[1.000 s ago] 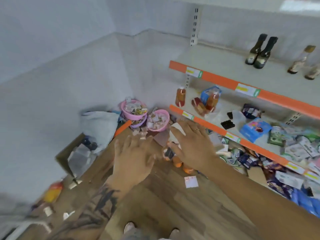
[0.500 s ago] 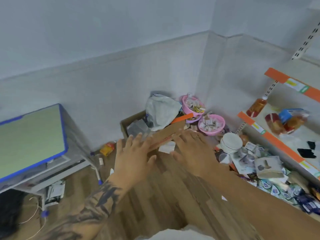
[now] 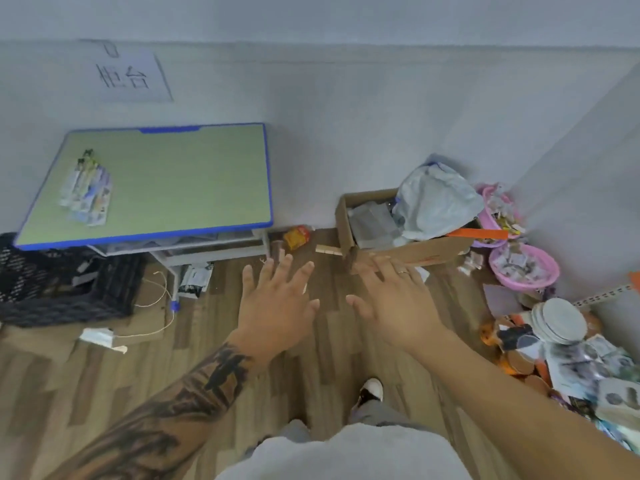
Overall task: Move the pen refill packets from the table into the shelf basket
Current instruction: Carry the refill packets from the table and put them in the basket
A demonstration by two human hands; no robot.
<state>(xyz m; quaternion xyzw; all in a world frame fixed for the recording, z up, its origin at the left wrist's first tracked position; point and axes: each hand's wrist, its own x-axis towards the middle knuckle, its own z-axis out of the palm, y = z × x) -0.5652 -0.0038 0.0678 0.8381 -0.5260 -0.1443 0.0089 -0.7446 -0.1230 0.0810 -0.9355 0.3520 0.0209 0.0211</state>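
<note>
Right now I see both hands held out in front of me, palms down, over a wooden floor. My left hand (image 3: pixel 277 303) sits just left of centre, fingers spread wide and holding nothing. My right hand (image 3: pixel 398 303) is just beside it, fingers also spread and empty, with a ring on one finger.

Up at about ten o'clock from the hands stands a low table (image 3: pixel 194 174) with a green top and blue edge. The pen refill packets (image 3: pixel 86 188) lie on its far left part in a loose, overlapping pile, well apart from both hands. The pile's long axis runs roughly from twelve to six o'clock, tilted slightly. My left hand is the nearer one, so I judge it the natural hand for the pickup, reaching toward ten o'clock across the table.

At one o'clock sits an open cardboard box (image 3: pixel 349 223) with a grey plastic bag (image 3: pixel 436 199) on it. Beyond it, at two o'clock, are pink baskets (image 3: pixel 540 278) filled with small items. I cannot tell which basket is the target, and the shelf itself is mostly out of view.
</note>
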